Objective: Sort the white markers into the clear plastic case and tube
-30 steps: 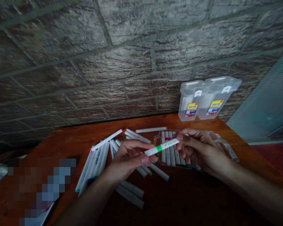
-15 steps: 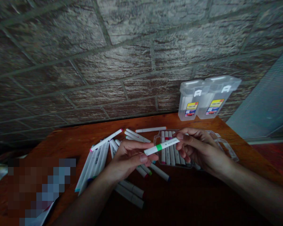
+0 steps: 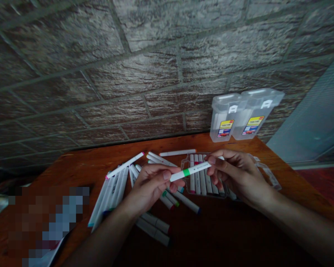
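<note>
A white marker (image 3: 196,169) with a green band is held tilted above the table, its right end higher. My right hand (image 3: 235,172) is closed around its right end, thumb and fingers pinching it. At the marker's left end, my left hand (image 3: 153,183) has its thumb against the tip and other fingers behind and below it. Under and behind my right hand lies a clear plastic case (image 3: 186,163) with a row of white markers (image 3: 203,183) in it; my hand hides part of the case. Loose white markers (image 3: 113,193) lie around my left hand, some partly covered by it.
Two clear lidded containers (image 3: 225,118) with yellow and blue labels stand at the table's back right, before a stone-patterned wall (image 3: 150,66). One marker (image 3: 178,152) lies near the back edge of the wooden table (image 3: 80,163). A blurred-out patch covers the lower left.
My left thumb has moved up to the marker's left end. The marker has shifted very slightly left; my right hand keeps its grip.
</note>
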Demonstrator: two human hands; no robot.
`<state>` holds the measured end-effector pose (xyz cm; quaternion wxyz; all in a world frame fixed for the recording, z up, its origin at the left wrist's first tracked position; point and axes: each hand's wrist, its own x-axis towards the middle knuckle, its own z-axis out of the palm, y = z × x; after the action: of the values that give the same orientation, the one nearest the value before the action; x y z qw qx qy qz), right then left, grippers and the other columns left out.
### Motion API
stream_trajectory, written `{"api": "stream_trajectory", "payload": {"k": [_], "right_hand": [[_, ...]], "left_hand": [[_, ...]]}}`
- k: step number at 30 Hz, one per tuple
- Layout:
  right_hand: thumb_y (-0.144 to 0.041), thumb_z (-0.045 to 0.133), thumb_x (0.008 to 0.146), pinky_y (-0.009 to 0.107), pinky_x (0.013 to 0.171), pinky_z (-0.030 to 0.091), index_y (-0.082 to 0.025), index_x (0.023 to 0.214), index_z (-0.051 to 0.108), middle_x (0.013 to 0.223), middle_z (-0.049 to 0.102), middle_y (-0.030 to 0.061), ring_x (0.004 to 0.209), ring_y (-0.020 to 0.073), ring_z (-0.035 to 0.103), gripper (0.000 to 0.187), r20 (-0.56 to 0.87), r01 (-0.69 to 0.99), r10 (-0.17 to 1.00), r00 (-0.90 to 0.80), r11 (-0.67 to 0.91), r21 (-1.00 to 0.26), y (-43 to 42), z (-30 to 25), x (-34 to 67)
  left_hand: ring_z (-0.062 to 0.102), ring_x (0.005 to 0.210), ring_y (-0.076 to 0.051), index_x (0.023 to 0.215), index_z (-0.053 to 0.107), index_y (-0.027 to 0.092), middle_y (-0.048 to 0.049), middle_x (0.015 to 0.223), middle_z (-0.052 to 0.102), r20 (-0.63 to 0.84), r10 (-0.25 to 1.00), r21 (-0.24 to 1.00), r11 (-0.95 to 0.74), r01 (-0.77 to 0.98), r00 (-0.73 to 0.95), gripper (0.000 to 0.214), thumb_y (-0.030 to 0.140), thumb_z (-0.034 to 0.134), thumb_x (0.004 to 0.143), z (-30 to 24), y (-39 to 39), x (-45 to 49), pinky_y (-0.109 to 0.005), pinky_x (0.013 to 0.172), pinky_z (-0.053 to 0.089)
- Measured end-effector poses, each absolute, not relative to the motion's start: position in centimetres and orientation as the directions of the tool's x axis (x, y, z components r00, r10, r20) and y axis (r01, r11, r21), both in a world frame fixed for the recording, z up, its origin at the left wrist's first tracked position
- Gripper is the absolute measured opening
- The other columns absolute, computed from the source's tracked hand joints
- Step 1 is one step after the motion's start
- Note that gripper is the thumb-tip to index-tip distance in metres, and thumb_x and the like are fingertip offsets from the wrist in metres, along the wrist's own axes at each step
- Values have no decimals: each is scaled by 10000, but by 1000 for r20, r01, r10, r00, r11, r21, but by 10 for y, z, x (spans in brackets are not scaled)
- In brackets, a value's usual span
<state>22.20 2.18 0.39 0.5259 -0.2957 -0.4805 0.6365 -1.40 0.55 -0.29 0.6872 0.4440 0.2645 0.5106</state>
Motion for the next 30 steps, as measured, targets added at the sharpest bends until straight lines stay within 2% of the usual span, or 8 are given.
{"api": "stream_trajectory", "payload": {"k": [5,11,20,26,30], "right_hand": [[-329,855,818,162,389,512,-175,760,759,657,713,11,471,94,612,191,123,-396,962,-244,17,-918,22,3,222],[-335,851,822,164,392,512,-177,756,755,663,709,14,476,95,612,197,121,-390,960,-252,13,-921,22,2,223],[-366,870,803,177,392,514,-180,776,761,646,719,22,464,102,607,217,163,-327,964,-210,88,-941,19,3,221],[-394,879,793,172,398,520,-190,789,775,657,733,28,471,104,616,229,172,-291,970,-174,117,-950,20,2,222],[-397,870,805,170,400,528,-191,781,774,662,734,26,475,104,623,229,175,-294,968,-178,117,-949,22,2,222]], "left_hand": [[788,742,-169,1012,844,210,-85,841,841,121,929,914,33,-404,349,248,243,892,770,-2,4,-14,-207,646,603],[801,781,-211,1008,843,206,-95,873,843,105,936,932,25,-361,335,299,215,921,719,-3,4,-16,-248,643,629],[728,600,-151,912,851,145,-103,735,820,72,968,907,37,-420,241,141,239,830,810,-3,7,-11,-234,597,567],[709,601,-148,979,847,153,-109,780,828,112,971,940,-35,-340,210,187,256,833,823,-8,10,-12,-240,589,550],[765,707,-162,1017,844,193,-99,860,842,125,964,958,-55,-282,234,219,233,862,803,-11,9,-16,-216,625,567]]}}
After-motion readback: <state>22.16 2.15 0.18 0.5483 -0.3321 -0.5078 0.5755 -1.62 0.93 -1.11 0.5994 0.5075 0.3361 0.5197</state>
